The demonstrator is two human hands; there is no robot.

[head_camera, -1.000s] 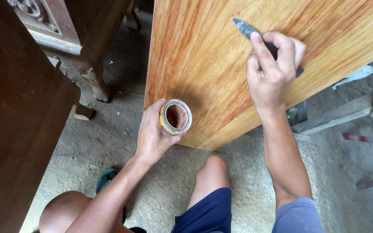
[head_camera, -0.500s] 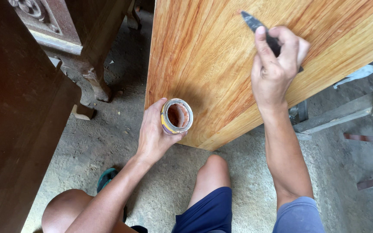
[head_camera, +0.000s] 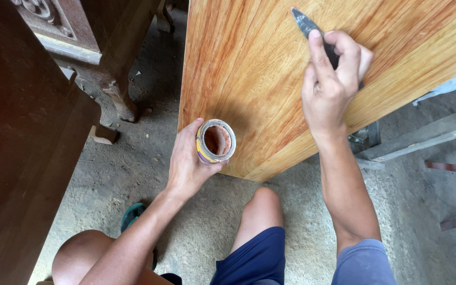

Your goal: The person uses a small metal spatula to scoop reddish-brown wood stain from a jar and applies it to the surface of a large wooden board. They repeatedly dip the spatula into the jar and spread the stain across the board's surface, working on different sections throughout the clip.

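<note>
My left hand [head_camera: 188, 161] grips a small open can [head_camera: 216, 141] with reddish-brown paste inside, held over the lower corner of a light orange-grained wooden panel [head_camera: 259, 68]. My right hand [head_camera: 329, 84] holds a narrow putty knife [head_camera: 306, 24], index finger laid along its dark blade, the tip pressed against the panel's upper surface. The knife's handle is hidden inside my fist.
A dark brown wooden board [head_camera: 17, 158] fills the left side. Carved dark furniture legs [head_camera: 114, 89] stand at the upper left on the grey concrete floor [head_camera: 133, 179]. Grey timber pieces [head_camera: 423, 137] lie at the right. My bare knees and blue shorts [head_camera: 254, 258] are below.
My right hand has slid the putty knife slightly up and to the right across the panel. The left hand with the can has stayed nearly still.
</note>
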